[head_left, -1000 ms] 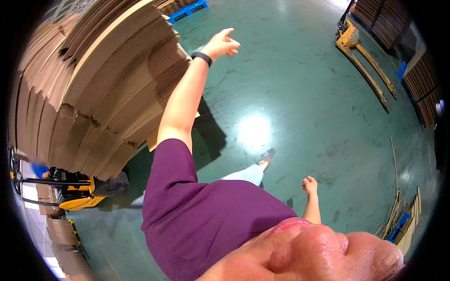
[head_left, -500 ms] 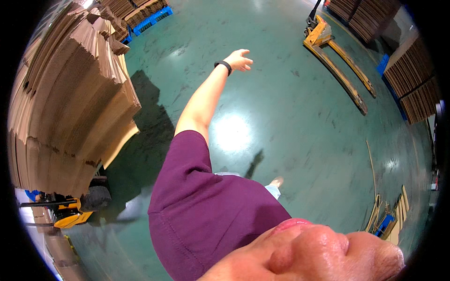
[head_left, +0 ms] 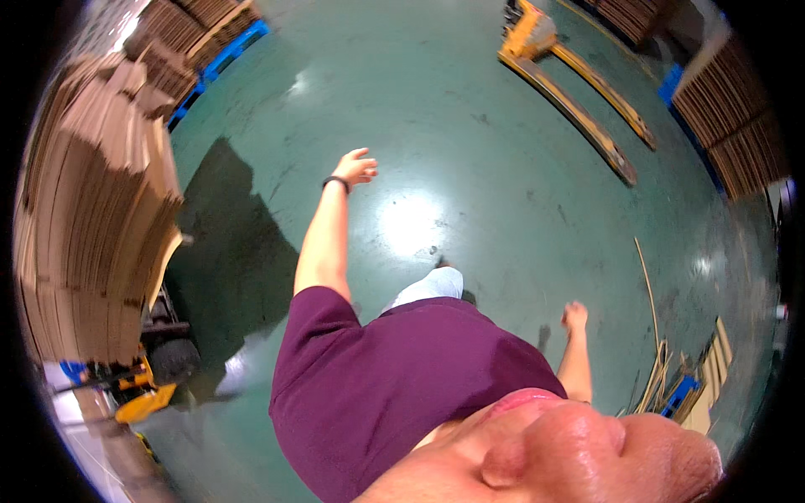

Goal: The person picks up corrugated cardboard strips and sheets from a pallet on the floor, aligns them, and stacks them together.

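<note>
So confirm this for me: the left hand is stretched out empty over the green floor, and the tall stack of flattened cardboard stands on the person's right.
One thing is wrong: the cardboard stack stands on the person's left, not the right, as the head view shows. The rest holds: the left hand is stretched out empty, fingers spread, over the green floor.

Overhead light was bright and even, throwing a white glare patch on the glossy green floor (head_left: 411,222). The cardboard stack (head_left: 96,226) cast a dark, soft-edged shadow beside it. Fisheye distortion bent straight lines near the black circular rim, and the upper corners were smeared with motion blur.
</note>
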Motion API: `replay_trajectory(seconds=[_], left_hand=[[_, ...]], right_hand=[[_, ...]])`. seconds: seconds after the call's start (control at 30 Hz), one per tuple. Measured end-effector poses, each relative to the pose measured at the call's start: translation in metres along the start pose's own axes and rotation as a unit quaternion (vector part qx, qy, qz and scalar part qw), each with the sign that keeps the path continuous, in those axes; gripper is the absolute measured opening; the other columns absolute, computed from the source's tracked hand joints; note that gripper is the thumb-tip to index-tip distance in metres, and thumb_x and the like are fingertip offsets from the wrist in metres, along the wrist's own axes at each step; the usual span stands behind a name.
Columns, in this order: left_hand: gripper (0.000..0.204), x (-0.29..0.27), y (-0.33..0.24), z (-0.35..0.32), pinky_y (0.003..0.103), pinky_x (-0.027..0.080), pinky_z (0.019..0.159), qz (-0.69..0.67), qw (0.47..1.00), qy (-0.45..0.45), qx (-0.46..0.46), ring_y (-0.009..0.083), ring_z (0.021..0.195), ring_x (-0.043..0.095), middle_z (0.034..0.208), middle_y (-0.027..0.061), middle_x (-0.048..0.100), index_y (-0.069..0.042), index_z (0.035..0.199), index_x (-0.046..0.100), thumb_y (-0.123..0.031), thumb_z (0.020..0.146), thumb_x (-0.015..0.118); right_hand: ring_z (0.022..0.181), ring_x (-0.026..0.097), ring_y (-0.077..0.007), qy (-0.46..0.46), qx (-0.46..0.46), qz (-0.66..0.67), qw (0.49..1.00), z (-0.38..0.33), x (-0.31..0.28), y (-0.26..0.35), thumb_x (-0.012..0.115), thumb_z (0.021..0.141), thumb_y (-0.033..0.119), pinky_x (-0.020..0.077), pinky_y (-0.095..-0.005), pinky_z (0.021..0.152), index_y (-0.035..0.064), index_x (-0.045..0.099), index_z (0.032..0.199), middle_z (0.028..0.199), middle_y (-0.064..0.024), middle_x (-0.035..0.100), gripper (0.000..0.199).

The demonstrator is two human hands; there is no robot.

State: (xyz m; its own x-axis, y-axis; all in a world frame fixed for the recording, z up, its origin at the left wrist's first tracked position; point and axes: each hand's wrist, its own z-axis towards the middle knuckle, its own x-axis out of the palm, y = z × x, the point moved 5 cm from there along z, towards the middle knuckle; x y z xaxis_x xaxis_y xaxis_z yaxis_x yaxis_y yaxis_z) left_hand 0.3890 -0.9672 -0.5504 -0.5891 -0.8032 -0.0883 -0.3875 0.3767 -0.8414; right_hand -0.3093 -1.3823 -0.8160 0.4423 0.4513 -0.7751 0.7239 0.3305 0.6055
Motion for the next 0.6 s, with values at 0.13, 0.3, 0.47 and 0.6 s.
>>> replay_trajectory(seconds=[0.13,0.3,0.47,0.6], left_hand=[[0.061,-0.018,0.03,0.043,0.036,0.052,0.069,-0.031,0.996,-0.062,-0.063,0.0211,0.074,0.064,0.104,0.0152,0.061,-0.005,0.139,0.03,-0.005,0.084,0.058],[0.053,0.002,0.086,0.174,0.045,0.05,0.074,-0.059,0.983,-0.125,-0.12,0.0266,0.083,0.062,0.101,0.0106,0.06,-0.008,0.136,0.033,-0.009,0.087,0.053],[0.052,0.124,0.065,0.303,0.046,0.051,0.074,-0.008,0.975,-0.05,-0.215,0.0297,0.088,0.062,0.1,0.0114,0.06,-0.009,0.133,0.037,-0.009,0.085,0.054],[0.054,0.26,-0.045,0.387,0.038,0.052,0.075,0.127,0.978,0.103,-0.128,0.0258,0.09,0.063,0.109,0.0136,0.06,-0.004,0.131,0.042,-0.013,0.081,0.062]], right_hand=[[0.052,0.05,-0.0113,0.098,0.159,0.193,0.963,0.119,-0.01,0.143,0.057,0.083,0.014,0.04,-0.027,0.044,0.0018,0.056,0.106,0.065,-0.0029,0.054,0.027],[0.058,0.054,-0.0116,0.124,0.196,0.267,0.935,0.22,0.005,0.183,0.057,0.086,0.01,0.0441,-0.0262,0.048,-0.0002,0.047,0.128,0.076,-0.0041,0.056,0.044],[0.058,0.053,-0.0139,0.12,0.303,0.312,0.893,0.257,0.021,0.134,0.061,0.082,0.008,0.0418,-0.028,0.046,-0.0036,0.044,0.127,0.077,-0.007,0.058,0.05],[0.051,0.052,-0.016,0.19,0.37,0.225,0.881,0.263,0.029,0.09,0.061,0.078,0.011,0.0409,-0.031,0.044,-0.0011,0.047,0.124,0.072,-0.0091,0.058,0.05]])
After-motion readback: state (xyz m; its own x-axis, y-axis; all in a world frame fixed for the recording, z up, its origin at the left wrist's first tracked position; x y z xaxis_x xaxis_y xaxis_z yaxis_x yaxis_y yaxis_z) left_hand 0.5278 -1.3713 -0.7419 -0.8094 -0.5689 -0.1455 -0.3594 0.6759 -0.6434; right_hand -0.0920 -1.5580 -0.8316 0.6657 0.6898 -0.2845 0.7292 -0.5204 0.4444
